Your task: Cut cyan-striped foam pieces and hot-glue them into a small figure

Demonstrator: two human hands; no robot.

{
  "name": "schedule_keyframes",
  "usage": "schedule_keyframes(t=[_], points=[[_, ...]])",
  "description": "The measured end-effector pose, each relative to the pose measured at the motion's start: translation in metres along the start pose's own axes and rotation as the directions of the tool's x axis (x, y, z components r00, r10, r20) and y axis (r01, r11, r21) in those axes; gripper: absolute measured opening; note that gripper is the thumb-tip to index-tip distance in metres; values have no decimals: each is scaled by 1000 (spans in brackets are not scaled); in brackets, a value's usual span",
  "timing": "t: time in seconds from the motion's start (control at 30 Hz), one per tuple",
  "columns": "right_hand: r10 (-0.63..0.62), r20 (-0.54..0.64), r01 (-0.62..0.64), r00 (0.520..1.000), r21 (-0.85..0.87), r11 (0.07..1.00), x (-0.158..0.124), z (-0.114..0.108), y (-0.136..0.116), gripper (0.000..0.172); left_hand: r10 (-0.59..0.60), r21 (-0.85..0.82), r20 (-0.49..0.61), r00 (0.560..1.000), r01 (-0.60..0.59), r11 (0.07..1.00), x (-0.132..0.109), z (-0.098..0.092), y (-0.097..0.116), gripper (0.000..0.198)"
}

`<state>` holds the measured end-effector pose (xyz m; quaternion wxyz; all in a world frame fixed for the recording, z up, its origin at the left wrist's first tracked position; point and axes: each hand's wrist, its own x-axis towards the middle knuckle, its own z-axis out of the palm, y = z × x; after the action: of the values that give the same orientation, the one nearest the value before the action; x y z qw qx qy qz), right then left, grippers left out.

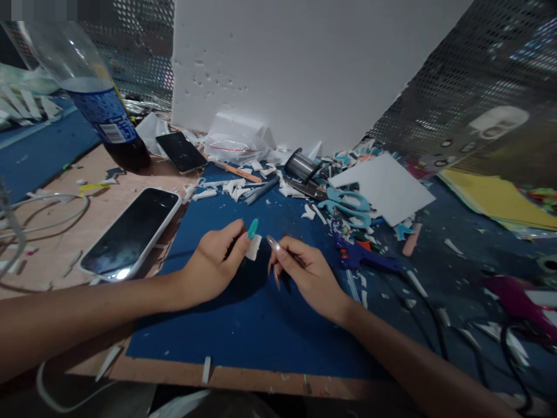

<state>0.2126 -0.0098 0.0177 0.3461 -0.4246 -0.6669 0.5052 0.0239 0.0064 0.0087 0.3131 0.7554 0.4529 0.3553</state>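
In the head view, my left hand (220, 255) pinches a small flat white piece (254, 248), perhaps foam, between thumb and fingers. Its long thumbnail is teal. Just to the right, my right hand (304, 270) is closed, with the fingers curled in towards the thumb and a long silvery thumbnail pointing at the white piece. Whatever those fingers hold, if anything, I cannot make out. A narrow gap separates the right thumb from the white piece. Both hands are above a blue mat (243, 331).
Scissors with light-blue handles (348, 203), a spool (301, 165) and white scraps (237, 188) lie behind the hands. A blue glue gun (369, 257) is right, with a magenta tool (520, 305) farther out. Left are a phone (133, 232), a second phone (180, 152) and a bottle (102, 110).
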Motion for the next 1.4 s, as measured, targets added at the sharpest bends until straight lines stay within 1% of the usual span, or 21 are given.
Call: schedule_keyframes(t=[0.13, 0.3, 0.37, 0.4, 0.43, 0.5, 0.53, 0.57, 0.63, 0.73, 0.8, 0.9, 0.97, 1.2, 1.4], points=[[1, 19, -1, 1000, 5, 1000, 0, 0, 0, 32, -37, -46, 0, 999, 37, 998, 1, 0, -1, 29], [36, 13, -37, 999, 31, 999, -1, 0, -1, 30, -112, -110, 34, 993, 115, 987, 1, 0, 0, 29], [2, -24, -2, 1000, -4, 1000, -2, 0, -1, 23, -133, -119, 44, 990, 137, 983, 1, 0, 1, 29], [-35, -49, 32, 998, -57, 998, -3, 0, -1, 20, -136, -121, 47, 990, 140, 983, 2, 0, 1, 29], [-84, -67, 74, 994, -132, 988, -3, 0, -2, 22, -133, -123, 49, 990, 138, 983, 2, 0, 1, 29], [-195, -80, 159, 978, -324, 932, -5, 0, -2, 42, -124, -135, 60, 990, 132, 982, 3, 0, 1, 30], [-245, -69, 195, 967, -418, 887, -5, 0, -2, 52, -120, -146, 71, 990, 129, 981, 3, 0, 0, 30], [-282, -51, 219, 958, -500, 838, -6, 1, -2, 58, -118, -157, 83, 990, 130, 979, 2, 0, 0, 31], [-331, -20, 249, 943, -618, 746, -7, 2, -2, 59, -103, -168, 104, 989, 119, 978, 2, 1, -2, 31], [-362, 15, 268, 932, -701, 661, -6, 3, 1, 50, -52, -151, 110, 993, 68, 986, 1, 2, -4, 29], [-377, 28, 279, 926, -724, 631, -6, 2, 3, 43, -26, -132, 122, 992, 42, 990, 2, 2, -3, 29], [-396, 22, 282, 918, -738, 613, -5, 2, 4, 31, -30, -105, 151, 988, 46, 993, 3, 1, -2, 29], [-414, 17, 288, 910, -746, 601, -5, 2, 3, 28, -34, -88, 162, 986, 49, 995, 3, 1, -2, 28], [-461, 30, 319, 887, -761, 565, -6, 4, -2, 25, 22, -37, 159, 987, -16, 999, 2, 3, -4, 26], [-461, 19, 321, 887, -742, 588, -6, 4, 0, 30, -1, -20, 162, 987, 4, 1000, 2, 3, -3, 24]])
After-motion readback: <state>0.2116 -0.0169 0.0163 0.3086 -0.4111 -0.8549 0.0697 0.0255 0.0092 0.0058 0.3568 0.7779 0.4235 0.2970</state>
